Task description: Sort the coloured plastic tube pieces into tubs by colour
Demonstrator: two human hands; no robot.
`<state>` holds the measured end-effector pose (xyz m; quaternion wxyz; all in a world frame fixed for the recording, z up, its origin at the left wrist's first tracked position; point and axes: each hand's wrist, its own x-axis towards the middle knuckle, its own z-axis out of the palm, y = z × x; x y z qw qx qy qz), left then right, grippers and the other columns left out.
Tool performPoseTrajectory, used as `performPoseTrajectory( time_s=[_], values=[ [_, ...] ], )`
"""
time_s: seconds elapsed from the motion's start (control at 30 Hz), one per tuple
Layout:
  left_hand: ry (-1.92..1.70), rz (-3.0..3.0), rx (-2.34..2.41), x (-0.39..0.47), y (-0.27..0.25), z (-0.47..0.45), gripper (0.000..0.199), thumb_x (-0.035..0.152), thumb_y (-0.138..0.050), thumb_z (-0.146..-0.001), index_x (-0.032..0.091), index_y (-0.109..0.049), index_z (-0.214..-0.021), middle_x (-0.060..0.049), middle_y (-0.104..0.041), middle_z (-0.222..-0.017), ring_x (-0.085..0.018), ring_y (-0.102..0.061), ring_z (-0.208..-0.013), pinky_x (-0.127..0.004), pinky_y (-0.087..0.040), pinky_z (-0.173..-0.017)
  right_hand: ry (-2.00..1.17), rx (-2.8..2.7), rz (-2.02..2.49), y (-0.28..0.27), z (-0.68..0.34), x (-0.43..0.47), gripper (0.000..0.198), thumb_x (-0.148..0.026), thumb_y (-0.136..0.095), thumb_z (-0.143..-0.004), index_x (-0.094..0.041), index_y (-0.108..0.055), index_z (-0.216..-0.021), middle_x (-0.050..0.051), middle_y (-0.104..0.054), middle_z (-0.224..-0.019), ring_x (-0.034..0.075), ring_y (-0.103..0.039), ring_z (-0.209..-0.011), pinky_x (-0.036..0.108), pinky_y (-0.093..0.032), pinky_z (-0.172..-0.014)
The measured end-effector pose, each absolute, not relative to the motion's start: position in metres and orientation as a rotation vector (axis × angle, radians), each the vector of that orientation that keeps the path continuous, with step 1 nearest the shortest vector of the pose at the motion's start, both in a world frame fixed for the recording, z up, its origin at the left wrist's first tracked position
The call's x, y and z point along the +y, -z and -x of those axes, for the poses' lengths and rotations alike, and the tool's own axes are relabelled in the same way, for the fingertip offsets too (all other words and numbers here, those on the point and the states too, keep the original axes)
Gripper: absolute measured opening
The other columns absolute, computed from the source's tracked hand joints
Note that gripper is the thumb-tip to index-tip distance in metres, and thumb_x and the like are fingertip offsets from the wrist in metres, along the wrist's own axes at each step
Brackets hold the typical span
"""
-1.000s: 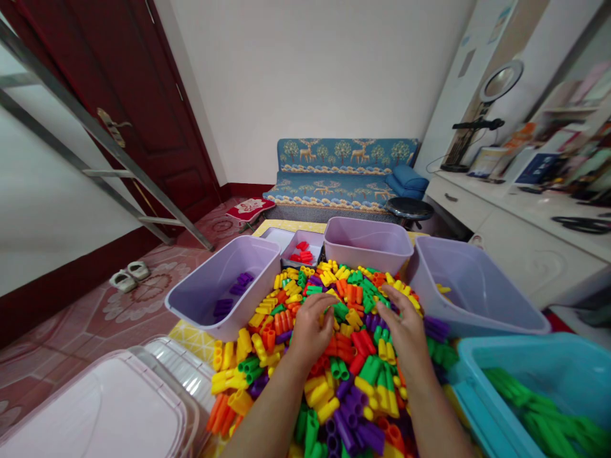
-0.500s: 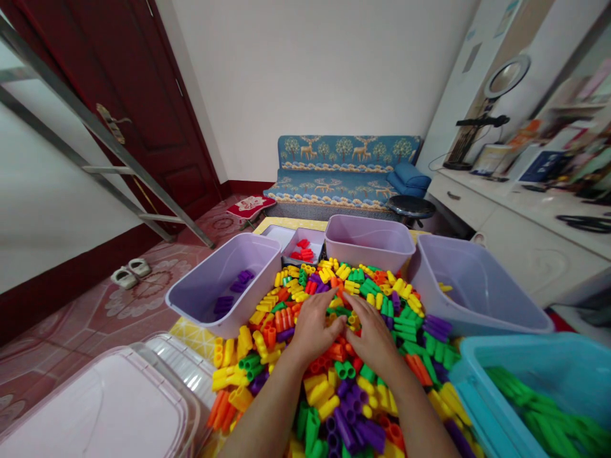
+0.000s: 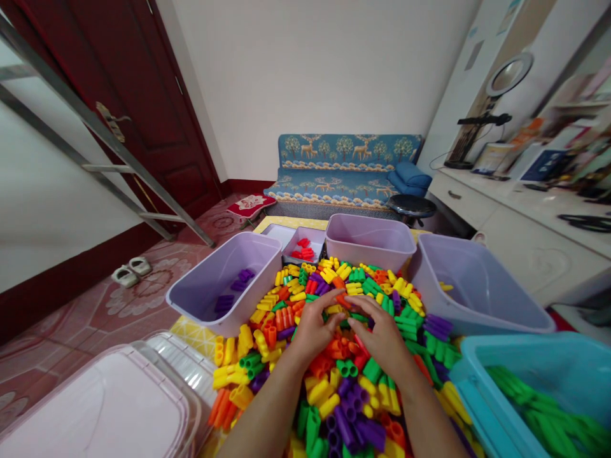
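A heap of tube-shaped plastic building pieces (image 3: 348, 407) in yellow, green, purple, orange and red covers the table in front of me. Over its middle are my left hand (image 3: 315, 324) and my right hand (image 3: 379, 324), facing each other with fingers curved inward and thumbs apart. Both hands look open, with a gap between them where loose pieces show. An orange piece (image 3: 340, 296) lies at the left fingertips; whether they touch it I cannot tell. Red and orange pieces (image 3: 338, 348) lie just below the thumbs.
Around the heap stand a purple bin (image 3: 224, 280) with purple pieces, a small tray (image 3: 317, 238) with red ones, two more purple bins (image 3: 370, 238) (image 3: 477, 280), and a turquoise bin (image 3: 520, 346) with green pieces. Lids (image 3: 100, 407) lie at left. Behind is a sofa (image 3: 334, 181).
My hands have moved slightly apart, and the gap between the thumbs is wider. The right hand has shifted a little to the right. The bins have stayed in place.
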<state>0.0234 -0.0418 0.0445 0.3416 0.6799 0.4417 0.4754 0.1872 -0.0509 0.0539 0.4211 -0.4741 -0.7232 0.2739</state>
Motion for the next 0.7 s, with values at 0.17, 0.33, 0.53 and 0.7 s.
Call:
performPoseTrajectory(
  time_s=[0.17,0.33,0.53,0.7],
  values=[
    [-1.251,-1.725,1.209,-0.041,-0.044,-0.022,0.035,0.03,-0.056,-0.088,0.02,-0.063,-0.121,-0.007,-0.068,-0.119,-0.022,-0.062,-0.109,-0.035,-0.047,-0.096,-0.759,-1.746,1.207,-0.061,-0.186,-0.055,0.022,-0.024,-0.055,-0.084,-0.02,-0.066,-0.102,0.006,-0.066,-0.104,0.018,-0.062,-0.09,0.034,-0.05,-0.085],
    [-1.275,-1.648,1.215,-0.039,-0.043,-0.019,0.032,0.032,-0.046,-0.093,0.018,-0.068,-0.112,-0.007,-0.071,-0.11,-0.022,-0.064,-0.101,-0.036,-0.047,-0.092,-0.759,-1.761,1.242,-0.068,-0.184,-0.06,0.019,-0.026,-0.059,-0.081,-0.02,-0.067,-0.097,0.005,-0.067,-0.098,0.018,-0.063,-0.085,0.033,-0.05,-0.08],
    [-1.339,-1.437,1.08,-0.033,-0.034,-0.019,0.035,0.025,-0.046,-0.089,0.018,-0.061,-0.119,-0.007,-0.068,-0.11,-0.021,-0.063,-0.1,-0.033,-0.049,-0.086,-0.827,-1.699,1.283,-0.064,-0.18,-0.058,0.031,-0.024,-0.061,-0.077,-0.019,-0.063,-0.108,0.005,-0.067,-0.096,0.017,-0.063,-0.077,0.034,-0.052,-0.077],
    [-1.344,-1.206,0.859,-0.035,-0.039,-0.023,0.045,0.027,-0.058,-0.082,0.015,-0.053,-0.125,-0.005,-0.07,-0.088,-0.017,-0.065,-0.078,-0.028,-0.05,-0.074,-0.72,-1.678,1.3,-0.057,-0.178,-0.054,0.038,-0.026,-0.06,-0.078,-0.019,-0.059,-0.115,0.008,-0.063,-0.112,0.016,-0.063,-0.077,0.036,-0.052,-0.078]
  ],
)
